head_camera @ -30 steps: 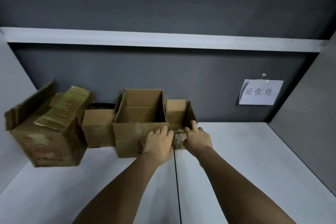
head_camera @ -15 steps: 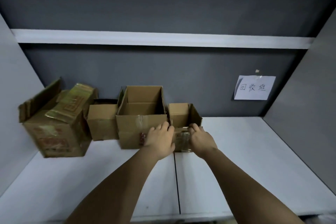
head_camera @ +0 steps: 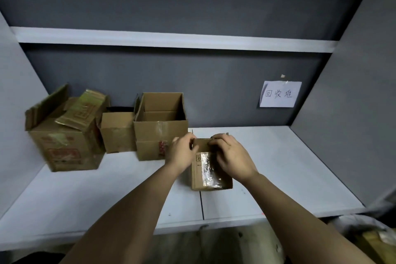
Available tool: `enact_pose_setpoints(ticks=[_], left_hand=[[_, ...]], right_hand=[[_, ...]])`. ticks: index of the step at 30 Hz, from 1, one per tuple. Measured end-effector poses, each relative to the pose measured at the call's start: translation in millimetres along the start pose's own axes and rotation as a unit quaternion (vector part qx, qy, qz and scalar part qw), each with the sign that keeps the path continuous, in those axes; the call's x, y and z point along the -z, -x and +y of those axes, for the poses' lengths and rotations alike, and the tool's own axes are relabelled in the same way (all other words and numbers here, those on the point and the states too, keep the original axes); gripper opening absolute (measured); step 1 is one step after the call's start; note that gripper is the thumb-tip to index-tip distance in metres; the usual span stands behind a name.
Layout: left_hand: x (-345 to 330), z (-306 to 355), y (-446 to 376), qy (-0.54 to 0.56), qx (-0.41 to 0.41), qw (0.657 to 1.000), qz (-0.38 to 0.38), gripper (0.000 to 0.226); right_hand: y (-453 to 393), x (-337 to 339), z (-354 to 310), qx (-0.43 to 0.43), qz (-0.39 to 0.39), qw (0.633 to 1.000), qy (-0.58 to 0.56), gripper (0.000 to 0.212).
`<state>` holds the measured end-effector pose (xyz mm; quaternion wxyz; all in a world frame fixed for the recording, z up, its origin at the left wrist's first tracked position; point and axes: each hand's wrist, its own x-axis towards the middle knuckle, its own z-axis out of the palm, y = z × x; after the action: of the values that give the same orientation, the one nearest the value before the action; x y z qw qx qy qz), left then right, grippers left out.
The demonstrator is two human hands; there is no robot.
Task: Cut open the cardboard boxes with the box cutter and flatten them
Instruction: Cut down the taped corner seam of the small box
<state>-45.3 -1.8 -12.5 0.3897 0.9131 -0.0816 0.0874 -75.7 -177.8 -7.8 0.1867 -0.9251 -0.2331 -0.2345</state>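
Dark grey walls enclose a pale grey desk point(head_camera: 278, 167), with a white shelf point(head_camera: 171, 39) running across above it. On the back wall hangs a paper sign point(head_camera: 279, 94) with handwritten characters. A person stands at the desk, both bare forearms reaching forward. Between the hands sits a small cardboard box point(head_camera: 209, 169), near the desk's middle seam, with a strip of shiny clear tape along its top. The left hand point(head_camera: 182, 153) grips the box's far left edge with curled fingers. The right hand point(head_camera: 232, 156) curls over the far right edge, grasping it too. Along the back left stand three more boxes: a large battered box point(head_camera: 64, 137) with raised flaps, a small box point(head_camera: 117, 130) beside it, then an open-topped box point(head_camera: 160, 126) just behind the left hand.
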Motion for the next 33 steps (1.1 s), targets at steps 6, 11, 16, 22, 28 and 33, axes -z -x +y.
enact_pose_setpoints(ticks=[6, 11, 16, 22, 28, 33], left_hand=[[4, -5, 5, 0.174, 0.067, 0.982, 0.042, 0.020], [11, -24, 1, 0.222, 0.126, 0.963, 0.087, 0.020], [23, -27, 4, 0.196, 0.181, 0.954, 0.140, 0.023], [34, -30, 12, 0.163, 0.168, 0.969, 0.080, 0.055], [19, -49, 40, -0.107, 0.027, 0.994, 0.004, 0.061], [14, -70, 48, -0.155, -0.042, 0.986, -0.046, 0.058]], right_hand=[[9, -8, -11, -0.192, 0.150, 0.967, -0.071, 0.051], [21, -16, -22, -0.419, -0.036, 0.804, -0.420, 0.093], [24, -23, -23, -0.428, -0.117, 0.757, -0.480, 0.053], [14, -43, -26, -0.436, -0.119, 0.768, -0.454, 0.039], [-7, -73, -29, -0.427, -0.112, 0.800, -0.406, 0.036], [-16, -88, -27, -0.420, -0.119, 0.819, -0.372, 0.049]])
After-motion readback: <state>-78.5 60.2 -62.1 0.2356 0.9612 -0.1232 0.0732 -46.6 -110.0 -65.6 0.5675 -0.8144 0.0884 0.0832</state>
